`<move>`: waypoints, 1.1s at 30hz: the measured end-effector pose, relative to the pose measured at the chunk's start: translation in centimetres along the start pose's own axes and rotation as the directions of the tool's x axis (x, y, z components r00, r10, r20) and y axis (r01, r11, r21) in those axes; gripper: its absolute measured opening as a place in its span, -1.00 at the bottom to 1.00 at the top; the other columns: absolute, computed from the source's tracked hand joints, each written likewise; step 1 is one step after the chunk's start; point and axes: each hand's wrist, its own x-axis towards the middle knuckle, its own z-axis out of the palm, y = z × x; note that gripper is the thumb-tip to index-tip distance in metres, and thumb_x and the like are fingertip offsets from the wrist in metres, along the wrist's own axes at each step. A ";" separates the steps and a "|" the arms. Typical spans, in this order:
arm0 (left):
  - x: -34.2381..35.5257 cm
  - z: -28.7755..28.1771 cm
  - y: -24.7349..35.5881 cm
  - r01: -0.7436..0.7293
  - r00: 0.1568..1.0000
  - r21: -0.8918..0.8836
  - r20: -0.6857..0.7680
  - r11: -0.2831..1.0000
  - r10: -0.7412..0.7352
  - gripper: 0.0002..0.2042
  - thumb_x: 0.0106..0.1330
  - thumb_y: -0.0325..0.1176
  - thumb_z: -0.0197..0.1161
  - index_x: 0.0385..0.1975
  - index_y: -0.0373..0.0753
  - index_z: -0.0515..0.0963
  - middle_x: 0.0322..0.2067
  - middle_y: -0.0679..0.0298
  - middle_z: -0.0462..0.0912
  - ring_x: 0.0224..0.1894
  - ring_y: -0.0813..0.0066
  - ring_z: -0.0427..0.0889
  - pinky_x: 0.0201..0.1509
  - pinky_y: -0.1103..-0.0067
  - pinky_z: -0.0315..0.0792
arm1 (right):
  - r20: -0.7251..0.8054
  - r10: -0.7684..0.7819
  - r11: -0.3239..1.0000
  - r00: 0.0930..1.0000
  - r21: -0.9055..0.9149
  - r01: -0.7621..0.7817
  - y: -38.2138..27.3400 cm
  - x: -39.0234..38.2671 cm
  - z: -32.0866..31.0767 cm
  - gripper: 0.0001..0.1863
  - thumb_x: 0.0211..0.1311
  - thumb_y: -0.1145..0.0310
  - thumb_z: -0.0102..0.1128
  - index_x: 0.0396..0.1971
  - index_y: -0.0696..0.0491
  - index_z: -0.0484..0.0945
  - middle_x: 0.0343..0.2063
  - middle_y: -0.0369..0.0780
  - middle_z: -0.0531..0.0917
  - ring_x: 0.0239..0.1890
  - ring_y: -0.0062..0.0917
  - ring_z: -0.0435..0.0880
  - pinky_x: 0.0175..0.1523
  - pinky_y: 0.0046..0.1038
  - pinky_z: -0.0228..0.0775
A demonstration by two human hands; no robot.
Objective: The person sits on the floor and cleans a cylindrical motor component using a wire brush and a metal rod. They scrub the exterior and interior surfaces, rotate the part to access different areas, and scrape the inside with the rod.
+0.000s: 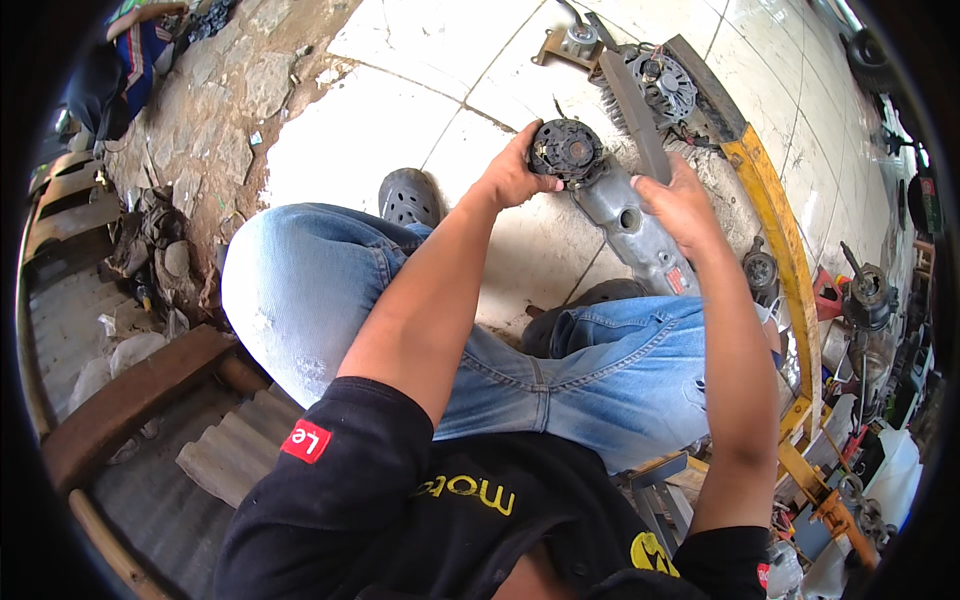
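My left hand [512, 172] is closed around the edge of a round, dark alternator part [566, 150], its open inner side facing up. In my right hand [684, 212] is a long, flat grey metal bar [634, 110], gripped near its lower end and pointing away from me. The bar passes just right of the round part; whether they touch I cannot tell. Beneath both hands lies a grey cast-metal engine cover [628, 226] with a round hole, partly hidden by my right hand. A finned alternator [664, 84] sits on the floor beyond the bar.
A yellow metal rail [775, 200] curves along my right side. A small bracketed metal part [575, 42] lies at the far end. More machine parts [868, 298] and tools crowd the right. At left are broken stone ground [240, 80] and a brown beam [140, 400]; another person [125, 65] is far left.
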 end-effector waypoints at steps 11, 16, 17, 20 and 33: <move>0.5 -1.4 -0.2 -0.044 0.999 0.336 0.012 0.941 0.042 0.03 0.04 -0.25 0.55 0.45 -0.30 -0.03 0.34 -0.08 0.23 0.33 0.06 0.33 0.29 0.36 0.38 | -0.035 -0.228 0.963 0.973 0.139 0.230 0.7 2.7 4.7 -0.35 0.09 0.38 0.18 0.19 0.33 0.29 0.05 0.12 0.56 0.13 -0.25 0.57 0.21 -0.35 0.34; 0.3 -2.4 4.2 0.246 0.956 0.018 0.161 0.969 -0.246 0.12 0.05 0.28 0.34 0.44 -0.35 -0.06 0.34 -0.14 0.18 0.35 0.06 0.27 0.27 0.12 0.33 | 0.015 -0.207 0.967 0.978 0.157 0.202 0.7 3.3 3.9 -0.36 0.08 0.38 0.18 0.18 0.31 0.31 0.01 0.11 0.58 0.08 -0.25 0.59 0.18 -0.35 0.37; 0.3 -1.7 4.6 0.281 0.952 0.031 0.116 0.959 -0.283 0.12 0.08 0.27 0.33 0.45 -0.36 -0.08 0.34 -0.15 0.18 0.35 0.05 0.27 0.26 0.10 0.33 | 0.029 -0.210 0.963 0.977 0.178 0.202 1.0 3.6 3.9 -0.38 0.08 0.38 0.18 0.16 0.30 0.33 -0.03 0.10 0.60 0.06 -0.25 0.60 0.16 -0.35 0.38; 0.0 0.5 5.7 0.264 0.964 0.053 -0.006 0.963 -0.264 -0.03 0.22 0.10 0.31 0.40 -0.42 -0.05 0.22 -0.18 0.33 0.20 0.11 0.44 0.11 0.25 0.47 | 0.050 -0.210 0.957 0.976 0.216 0.195 1.9 4.2 3.7 -0.44 0.07 0.37 0.19 0.10 0.27 0.39 -0.11 0.06 0.63 -0.02 -0.26 0.64 0.10 -0.34 0.42; 0.8 0.4 4.5 0.272 0.962 -0.021 -0.014 0.962 -0.272 -0.19 0.31 0.01 0.25 0.41 -0.27 0.01 0.21 -0.02 0.38 0.17 0.19 0.50 0.09 0.22 0.53 | -0.110 -0.131 0.947 0.985 -0.307 0.092 0.9 1.6 -1.8 -0.53 0.17 0.33 0.20 0.05 0.21 0.43 -0.11 0.11 0.64 -0.02 -0.05 0.63 0.04 -0.14 0.44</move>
